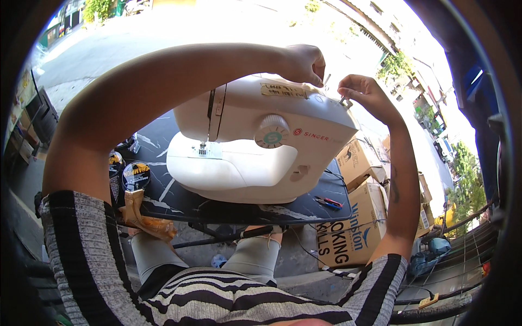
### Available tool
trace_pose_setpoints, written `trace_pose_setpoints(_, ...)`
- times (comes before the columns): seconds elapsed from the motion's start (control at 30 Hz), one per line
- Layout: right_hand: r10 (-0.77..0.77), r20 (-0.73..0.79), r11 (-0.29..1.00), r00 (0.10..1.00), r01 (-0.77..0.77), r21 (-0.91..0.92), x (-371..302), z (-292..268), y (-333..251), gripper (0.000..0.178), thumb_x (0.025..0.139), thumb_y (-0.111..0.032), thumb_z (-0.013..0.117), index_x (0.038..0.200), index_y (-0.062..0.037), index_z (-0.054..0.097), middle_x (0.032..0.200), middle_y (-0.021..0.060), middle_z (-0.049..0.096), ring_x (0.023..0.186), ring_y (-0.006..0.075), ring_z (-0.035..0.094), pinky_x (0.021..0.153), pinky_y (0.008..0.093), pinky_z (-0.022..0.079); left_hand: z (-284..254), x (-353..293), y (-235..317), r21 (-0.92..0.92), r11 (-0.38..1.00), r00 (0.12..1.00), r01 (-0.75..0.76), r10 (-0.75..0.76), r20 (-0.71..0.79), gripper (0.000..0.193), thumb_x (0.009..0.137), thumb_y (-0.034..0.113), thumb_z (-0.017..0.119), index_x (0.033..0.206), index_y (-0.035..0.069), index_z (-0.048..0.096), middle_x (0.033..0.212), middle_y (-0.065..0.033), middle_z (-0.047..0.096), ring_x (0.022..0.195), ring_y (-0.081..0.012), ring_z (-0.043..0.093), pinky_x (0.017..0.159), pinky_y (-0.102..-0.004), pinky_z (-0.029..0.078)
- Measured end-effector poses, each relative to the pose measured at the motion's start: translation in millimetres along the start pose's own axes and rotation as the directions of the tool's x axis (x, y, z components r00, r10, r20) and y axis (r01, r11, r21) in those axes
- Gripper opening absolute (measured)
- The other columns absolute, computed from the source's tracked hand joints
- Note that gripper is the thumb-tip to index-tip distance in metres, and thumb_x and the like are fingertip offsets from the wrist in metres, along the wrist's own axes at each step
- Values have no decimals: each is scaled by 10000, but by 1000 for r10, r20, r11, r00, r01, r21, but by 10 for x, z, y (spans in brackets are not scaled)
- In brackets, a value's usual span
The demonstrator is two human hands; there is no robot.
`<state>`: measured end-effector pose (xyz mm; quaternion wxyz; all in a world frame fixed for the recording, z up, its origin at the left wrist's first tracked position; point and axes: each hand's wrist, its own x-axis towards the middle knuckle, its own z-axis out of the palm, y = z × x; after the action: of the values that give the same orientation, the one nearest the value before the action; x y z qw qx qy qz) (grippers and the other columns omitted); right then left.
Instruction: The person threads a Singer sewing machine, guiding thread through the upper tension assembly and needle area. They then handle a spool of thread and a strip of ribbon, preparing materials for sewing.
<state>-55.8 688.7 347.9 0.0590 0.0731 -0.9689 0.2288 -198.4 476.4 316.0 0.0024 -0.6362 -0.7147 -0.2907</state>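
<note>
A white sewing machine (234,174) stands on a dark marbled table (157,144), its round dial (272,131) facing me. My left hand (303,64) reaches across to the far side of its top, fingers curled down and pinched together near a thin upright pin (327,79). What those fingers hold, if anything, is too small to make out. At the top's right end, my right hand (368,96) has thumb and forefinger closed just above a small metal spindle (346,102). Any thread between the hands is lost in the glare.
Small snips with red and blue handles (329,203) lie at the table's front right. Round tins (136,175) stand at the left, beside a crumpled orange-brown wrapper (142,217) over the edge. Cardboard boxes (363,220) are stacked right of the table. Bright pavement stretches beyond.
</note>
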Motion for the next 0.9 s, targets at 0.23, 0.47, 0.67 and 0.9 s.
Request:
trace_pose_setpoints(0.23, -17, 8, 1000, 1000, 17, 1, -60, -28, 53, 301, 940, -276, 694, 1051, 3, 702, 938, 84, 727, 900, 135, 666, 889, 303, 518, 8, -88, 5, -22, 999, 999, -31, 30, -34, 215, 922, 219, 690, 1044, 46, 729, 999, -126, 716, 926, -227, 671, 861, -395, 515)
trace_pose_setpoints(0.47, 41, 29, 999, 999, -40, -18, -112, -104, 212, 382, 947, -362, 674, 1104, -15, 710, 981, 87, 733, 981, 169, 671, 935, 344, 510, 35, -96, 26, 28, 999, 997, -19, 21, -73, 245, 933, 179, 661, 1164, 126, 722, 1117, -148, 650, 984, -240, 655, 903, -411, 524)
trace_pose_setpoints(0.67, 107, -34, 991, 994, -109, -73, -256, -137, 245, 360, 949, -361, 665, 1092, -35, 721, 1044, 104, 733, 1048, 205, 661, 998, 371, 483, 116, -71, 62, 132, 991, 997, 31, -21, -77, 242, 940, 150, 650, 1164, 172, 739, 1171, -144, 609, 1069, -261, 636, 955, -413, 516)
trace_pose_setpoints(0.9, -229, -410, 922, 883, 61, -383, -516, -95, 208, 236, 851, 38, 524, 1002, -32, 691, 1113, 108, 651, 1142, 221, 593, 1060, 369, 407, -123, -346, 285, 97, 992, 952, -75, 100, -288, 193, 944, 162, 666, 1120, 132, 740, 1164, -142, 650, 1078, -267, 626, 963, -422, 512)
